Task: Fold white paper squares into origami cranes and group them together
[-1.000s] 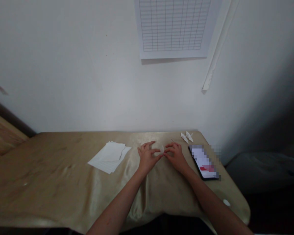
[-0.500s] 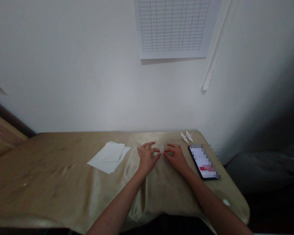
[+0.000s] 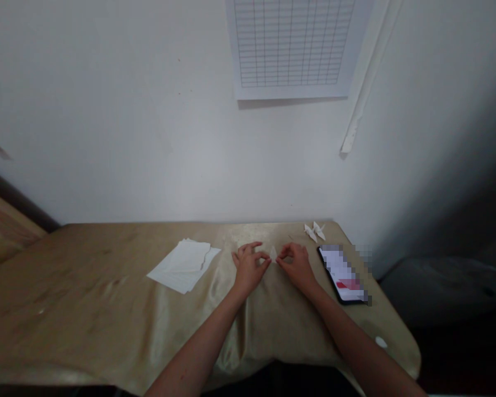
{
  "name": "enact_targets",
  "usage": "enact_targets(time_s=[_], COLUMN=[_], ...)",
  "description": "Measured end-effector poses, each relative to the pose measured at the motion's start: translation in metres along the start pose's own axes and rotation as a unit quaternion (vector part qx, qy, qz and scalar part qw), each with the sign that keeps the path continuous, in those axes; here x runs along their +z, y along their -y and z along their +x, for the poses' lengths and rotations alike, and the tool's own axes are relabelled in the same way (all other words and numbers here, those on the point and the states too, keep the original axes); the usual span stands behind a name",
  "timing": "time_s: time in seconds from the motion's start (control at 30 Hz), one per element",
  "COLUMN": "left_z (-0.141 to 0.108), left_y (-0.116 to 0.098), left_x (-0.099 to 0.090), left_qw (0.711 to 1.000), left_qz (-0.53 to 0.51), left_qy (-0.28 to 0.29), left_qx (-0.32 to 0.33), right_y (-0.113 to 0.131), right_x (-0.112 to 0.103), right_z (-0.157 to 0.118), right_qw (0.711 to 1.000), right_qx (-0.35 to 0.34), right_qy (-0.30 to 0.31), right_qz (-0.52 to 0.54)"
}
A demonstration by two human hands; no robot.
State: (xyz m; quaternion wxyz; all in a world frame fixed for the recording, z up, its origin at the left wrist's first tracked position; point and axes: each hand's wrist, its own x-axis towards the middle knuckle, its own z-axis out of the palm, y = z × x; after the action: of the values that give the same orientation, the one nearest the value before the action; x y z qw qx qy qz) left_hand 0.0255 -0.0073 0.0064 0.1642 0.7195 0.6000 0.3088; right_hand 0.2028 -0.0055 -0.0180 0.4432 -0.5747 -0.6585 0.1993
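Observation:
A small piece of folded white paper (image 3: 273, 254) is held between my two hands, just above or on the gold-brown tablecloth. My left hand (image 3: 249, 263) pinches its left side between thumb and index finger, the other fingers loosely spread. On the other side my right hand (image 3: 295, 264) pinches its lower right edge, with the remaining fingers curled. The paper's upper part rises to a point between the fingertips; its lower edge is partly covered by them. Two folded paper cranes (image 3: 314, 231) lie beyond my right hand, near the wall.
Left of my hands lies a loose stack of white paper sheets (image 3: 182, 266). A phone (image 3: 344, 275) with a lit, partly blurred screen rests on the right, and a small white object (image 3: 381, 342) sits near the table's right edge. A gridded sheet (image 3: 291, 49) hangs on the wall behind.
More of the folded paper's pointed shape shows between my fingertips. The fingers of my right hand have curled in; my left hand has hardly moved.

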Motion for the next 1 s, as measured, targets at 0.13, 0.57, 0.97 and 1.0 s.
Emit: enact_targets(time_s=[0.13,0.57,0.97,1.0], left_z=[0.001,0.0,0.001,0.002], left_y=[-0.001,0.0,0.001,0.002], left_x=[0.0,0.004,-0.002,-0.002], left_qw=[1.0,0.996,0.993,0.993], left_qz=[0.014,0.07,0.098,0.102], left_qy=[0.015,0.046,0.064,0.067], left_qx=[-0.008,-0.025,0.013,0.01], right_y=[0.001,0.01,-0.001,-0.002], right_x=[0.0,0.002,0.005,0.005], right_z=[-0.001,-0.004,-0.002,-0.002], right_qw=[1.0,0.991,0.987,0.986], right_qx=[0.007,0.037,0.05,0.049], right_qy=[0.006,0.035,0.013,0.012], right_qz=[-0.015,-0.123,-0.154,-0.156])
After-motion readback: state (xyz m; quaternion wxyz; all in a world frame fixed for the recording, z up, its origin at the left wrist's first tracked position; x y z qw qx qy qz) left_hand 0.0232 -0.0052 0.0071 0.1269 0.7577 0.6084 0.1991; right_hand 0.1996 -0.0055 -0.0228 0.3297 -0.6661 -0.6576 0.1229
